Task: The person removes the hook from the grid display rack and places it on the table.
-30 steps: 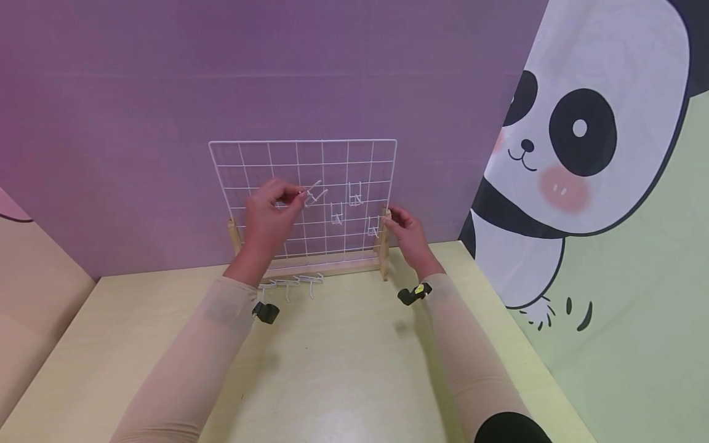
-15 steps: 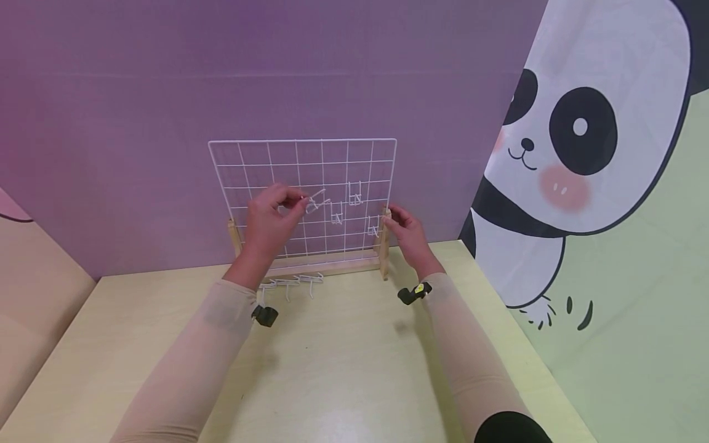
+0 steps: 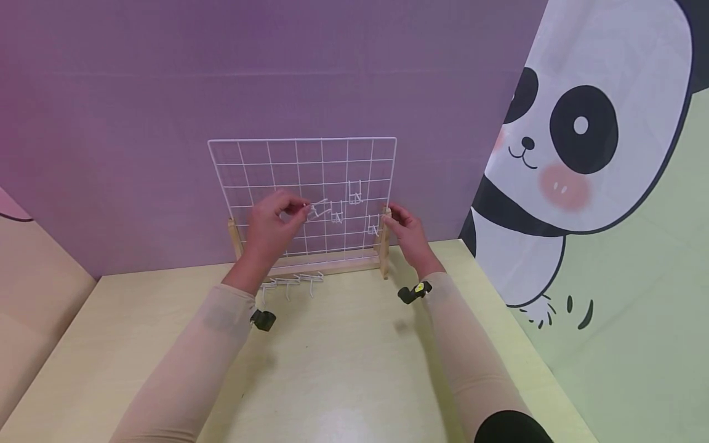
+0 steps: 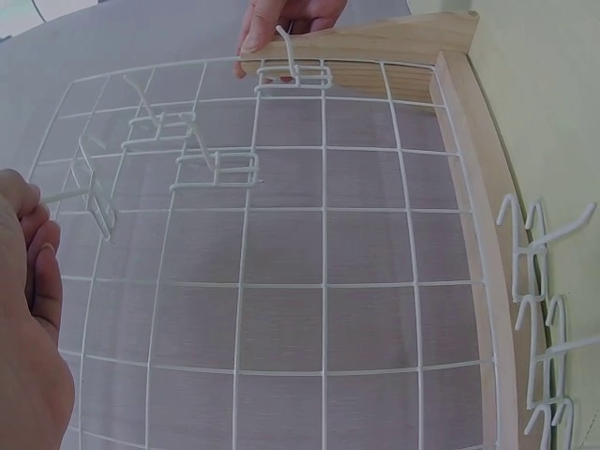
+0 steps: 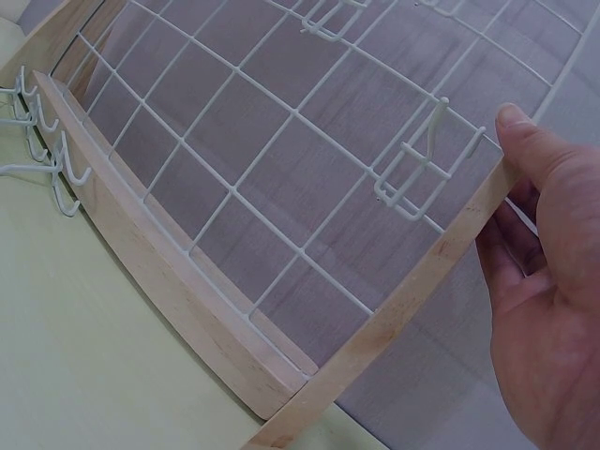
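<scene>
My left hand (image 3: 274,224) pinches a white wire hook (image 3: 319,210) by its prong, close in front of the white wire grid panel (image 3: 260,141). In the left wrist view that hook's frame (image 4: 92,192) stands tilted, its back overlapping the grid wires. Three similar hooks hang on the right part of the panel: an upper hook (image 3: 355,194), a middle hook (image 3: 336,216) and a lower hook (image 3: 373,229). My right hand (image 3: 410,237) grips the top of the stand's right wooden post (image 5: 412,272), thumb in front and fingers behind.
Several loose white hooks (image 3: 311,279) lie in a row on the pale table (image 3: 332,357), before the stand's wooden base bar (image 3: 338,266). My left wrist partly covers that row. A purple backdrop (image 3: 138,154) rises behind the panel, and a panda-printed wall (image 3: 598,203) is at right.
My left hand has lowered slightly with its hook, which now lies lower against the panel, beside the middle hung hook. My right hand has stayed on the post.
</scene>
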A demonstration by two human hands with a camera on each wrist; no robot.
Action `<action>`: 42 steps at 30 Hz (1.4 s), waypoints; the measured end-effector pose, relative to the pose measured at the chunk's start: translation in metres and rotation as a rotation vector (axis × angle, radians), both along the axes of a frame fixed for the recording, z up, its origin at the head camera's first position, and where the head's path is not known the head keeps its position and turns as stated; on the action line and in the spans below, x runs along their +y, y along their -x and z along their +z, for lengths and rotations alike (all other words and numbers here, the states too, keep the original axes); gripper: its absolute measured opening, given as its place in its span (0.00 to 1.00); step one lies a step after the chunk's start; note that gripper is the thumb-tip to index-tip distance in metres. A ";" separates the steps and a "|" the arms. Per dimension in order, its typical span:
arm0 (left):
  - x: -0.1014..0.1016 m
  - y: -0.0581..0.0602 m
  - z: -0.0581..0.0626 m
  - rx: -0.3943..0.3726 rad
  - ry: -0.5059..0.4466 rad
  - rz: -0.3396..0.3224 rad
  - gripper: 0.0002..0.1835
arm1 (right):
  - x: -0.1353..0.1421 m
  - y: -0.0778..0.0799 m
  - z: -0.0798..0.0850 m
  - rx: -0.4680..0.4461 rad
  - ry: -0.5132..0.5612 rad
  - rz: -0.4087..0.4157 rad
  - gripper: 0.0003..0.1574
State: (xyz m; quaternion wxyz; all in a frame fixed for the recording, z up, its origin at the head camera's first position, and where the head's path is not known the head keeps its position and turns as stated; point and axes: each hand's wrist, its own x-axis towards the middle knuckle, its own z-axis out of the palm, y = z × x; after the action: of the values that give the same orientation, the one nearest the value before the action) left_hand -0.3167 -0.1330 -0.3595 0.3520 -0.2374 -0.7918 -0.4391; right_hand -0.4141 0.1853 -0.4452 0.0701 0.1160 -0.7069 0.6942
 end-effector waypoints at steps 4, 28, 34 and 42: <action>0.000 -0.001 -0.004 -0.017 0.012 -0.008 0.03 | 0.000 0.000 0.001 0.008 -0.006 -0.006 0.28; 0.008 -0.001 -0.038 -0.140 0.108 -0.035 0.03 | -0.001 0.002 -0.001 0.019 -0.015 -0.018 0.28; 0.011 -0.002 -0.045 -0.191 0.115 -0.041 0.04 | -0.001 0.000 -0.001 0.005 0.007 -0.007 0.28; 0.014 0.002 -0.057 -0.217 0.149 -0.057 0.04 | -0.001 0.000 0.000 0.011 0.017 -0.004 0.28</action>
State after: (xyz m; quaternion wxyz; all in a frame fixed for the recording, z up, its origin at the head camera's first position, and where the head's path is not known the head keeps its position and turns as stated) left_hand -0.3186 -0.1192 -0.4164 0.2328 -0.2363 -0.8485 -0.4122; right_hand -0.4136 0.1843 -0.4454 0.0765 0.1178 -0.7008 0.6993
